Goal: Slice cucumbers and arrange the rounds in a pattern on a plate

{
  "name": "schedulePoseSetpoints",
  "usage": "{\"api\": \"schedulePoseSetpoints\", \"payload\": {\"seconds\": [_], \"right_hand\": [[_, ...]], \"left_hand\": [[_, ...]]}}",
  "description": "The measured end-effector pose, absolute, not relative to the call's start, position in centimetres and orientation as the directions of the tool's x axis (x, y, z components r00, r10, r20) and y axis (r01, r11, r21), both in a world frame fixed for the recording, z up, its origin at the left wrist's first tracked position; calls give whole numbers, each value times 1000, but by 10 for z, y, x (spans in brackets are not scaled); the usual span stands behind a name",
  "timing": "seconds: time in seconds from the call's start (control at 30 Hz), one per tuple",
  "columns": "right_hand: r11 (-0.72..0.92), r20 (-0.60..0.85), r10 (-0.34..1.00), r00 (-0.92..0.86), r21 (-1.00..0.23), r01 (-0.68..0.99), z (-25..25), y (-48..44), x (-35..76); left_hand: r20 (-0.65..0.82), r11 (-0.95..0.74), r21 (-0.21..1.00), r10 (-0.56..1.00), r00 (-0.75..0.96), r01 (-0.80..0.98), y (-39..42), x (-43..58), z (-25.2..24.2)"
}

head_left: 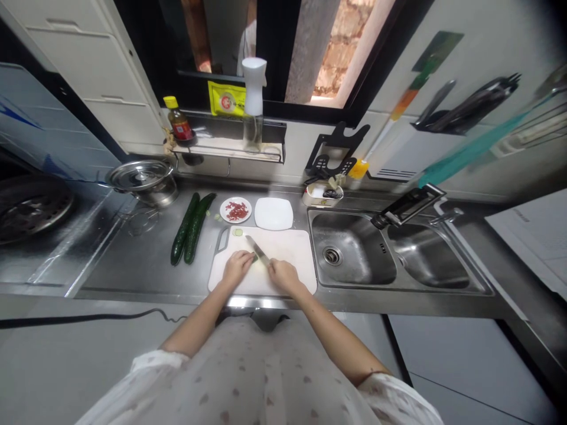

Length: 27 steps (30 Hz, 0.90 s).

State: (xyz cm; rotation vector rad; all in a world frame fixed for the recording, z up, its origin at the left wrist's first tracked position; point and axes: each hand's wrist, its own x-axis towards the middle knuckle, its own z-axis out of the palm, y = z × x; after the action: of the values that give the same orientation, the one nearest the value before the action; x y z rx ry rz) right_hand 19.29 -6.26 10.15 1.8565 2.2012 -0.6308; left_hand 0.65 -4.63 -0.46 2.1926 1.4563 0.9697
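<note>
Bare forearms lead to the left hand (238, 264), fingers curled over a small pale, mostly hidden food piece (260, 267) on a white plastic cutting board (292, 248), and the right hand (283, 274), fingers clenched round a steel kitchen knife (257, 249) whose blade, that close, could nick fingertips if it slips.

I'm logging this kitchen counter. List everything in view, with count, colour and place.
cutting board: one, white, on the counter left of the sink
knife: one, steel blade, over the cutting board
cucumbers: two, dark green, left of the cutting board
small plate: one, white with red chopped bits, behind the cutting board
square plate: one, white, right of the small plate
pot: one, steel, lidded, far left
sauce bottle: one, brown with a yellow cap, on the wall shelf
spray bottle: one, white top, same shelf
sink: one double basin, steel
left hand: on the cutting board beside the blade
right hand: gripping the knife
</note>
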Motion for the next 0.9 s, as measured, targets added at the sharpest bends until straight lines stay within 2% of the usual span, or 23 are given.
{"api": "schedulePoseSetpoints", "payload": {"seconds": [0.9], "right_hand": [[125, -451, 868, -206, -202, 971, 107, -63, 186]], "left_hand": [[374, -443, 601, 891, 256, 666, -45, 6, -10]]}}
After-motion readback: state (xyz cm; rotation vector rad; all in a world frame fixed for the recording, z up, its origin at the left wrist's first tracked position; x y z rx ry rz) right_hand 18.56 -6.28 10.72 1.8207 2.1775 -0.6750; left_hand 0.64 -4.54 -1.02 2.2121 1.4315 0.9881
